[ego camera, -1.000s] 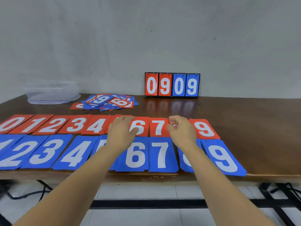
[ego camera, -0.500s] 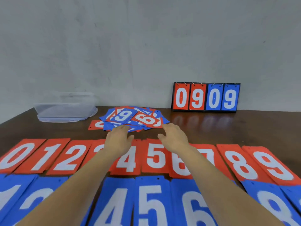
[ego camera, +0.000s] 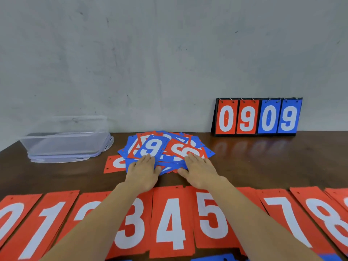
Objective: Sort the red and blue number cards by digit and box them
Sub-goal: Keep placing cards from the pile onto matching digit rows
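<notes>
- Both hands have been moved forward since half a second ago, from above the red row onto the loose pile of cards (ego camera: 180,150).
- The left hand (ego camera: 144,172) is laid flat on the near left edge of the pile. Its fingers are held straight and close together, and the tips are set right by a blue 9 card (ego camera: 153,147).
- The right hand (ego camera: 200,171) is laid flat on the near right edge of the pile. Its fingers are held straight too, and the thumb is stuck out toward the other hand.
- The pile is made of red and blue cards mixed up and lying every which way. It is found in the middle of the brown table (ego camera: 263,162), past the red row.
- One red card (ego camera: 114,163) is poked out from under the left side of the pile.
- The red row (ego camera: 171,223) is laid side by side nearest the camera. The digits 0, 1, 3, 4, 5, 7 and 8 can be read; the others are hidden by the arms.
- Tops of blue cards (ego camera: 212,258) are seen at the bottom edge.
- A clear plastic box (ego camera: 64,146) is placed at the back left, well apart from the pile.
- A score stand (ego camera: 258,117) is stood at the back right by the gray wall (ego camera: 150,53), with 0 9 in red and 0 9 in blue.
</notes>
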The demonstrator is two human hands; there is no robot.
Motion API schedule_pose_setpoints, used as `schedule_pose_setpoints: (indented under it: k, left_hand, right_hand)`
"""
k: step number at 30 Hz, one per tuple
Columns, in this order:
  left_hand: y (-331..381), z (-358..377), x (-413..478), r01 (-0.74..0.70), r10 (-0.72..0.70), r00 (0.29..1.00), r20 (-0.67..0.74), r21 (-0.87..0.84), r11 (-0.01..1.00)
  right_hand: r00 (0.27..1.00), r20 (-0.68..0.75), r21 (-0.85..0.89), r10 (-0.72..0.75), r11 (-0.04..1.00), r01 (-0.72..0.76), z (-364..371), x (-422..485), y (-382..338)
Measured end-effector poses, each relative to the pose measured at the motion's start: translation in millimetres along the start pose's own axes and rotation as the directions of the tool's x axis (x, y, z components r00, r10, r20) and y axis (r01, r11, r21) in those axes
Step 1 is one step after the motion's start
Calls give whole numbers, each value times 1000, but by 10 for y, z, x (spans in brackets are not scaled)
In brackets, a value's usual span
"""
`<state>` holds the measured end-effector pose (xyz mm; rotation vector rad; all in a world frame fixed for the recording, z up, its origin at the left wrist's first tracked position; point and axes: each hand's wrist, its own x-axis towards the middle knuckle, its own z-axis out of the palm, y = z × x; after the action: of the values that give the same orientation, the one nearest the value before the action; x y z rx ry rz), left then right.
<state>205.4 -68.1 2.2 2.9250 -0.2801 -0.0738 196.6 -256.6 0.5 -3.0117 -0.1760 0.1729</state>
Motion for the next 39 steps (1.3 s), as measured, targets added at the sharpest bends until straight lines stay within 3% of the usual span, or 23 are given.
schedule_pose_setpoints:
  k: [4, 9, 11, 14, 17, 23, 27, 31, 35, 39]
  left_hand:
    - [146, 32, -106, -72, 69, 997, 30, 99, 993]
    - [334, -51, -224, -105, 108, 994, -5, 190, 976]
    - [324, -111, -167, -56, 68, 994, -84, 138, 989]
    - [253, -145, -18, 51, -65, 976, -209, -74, 996]
    - [191, -83, 166, 153, -188, 966, -179, -195, 969]
    - [203, -39, 403, 278, -277, 955, -102, -4, 961]
    - [171, -15, 477, 293, -306, 950, -52, -176, 940]
    - [216, 46, 421, 227, -300, 938, -173, -347, 910]
    - [237, 32, 339, 93, -289, 925, -248, -588, 803]
    - [239, -56, 246, 23, -311, 906, -285, -704, 710]
  right_hand:
    - [998, -58, -14, 9, 1000, -10, -73, -195, 265]
    - [984, -143, 137, 105, 987, -86, -179, -350, 567]
    - [963, -209, 199, 170, 971, -128, -202, -283, 623]
    - [950, -212, 308, 230, 938, -158, -222, -118, 621]
    - [957, -121, 308, 264, 926, -216, -211, 48, 586]
    - [936, -75, 157, 345, 931, -331, -208, 232, 658]
    - [922, -56, 201, 383, 909, -365, -207, 251, 690]
    - [892, -144, 358, 428, 863, -356, -163, 229, 690]
    - [860, -162, 605, 485, 737, -301, -184, 133, 766]
    - [828, -215, 772, 517, 610, -180, -301, -16, 802]
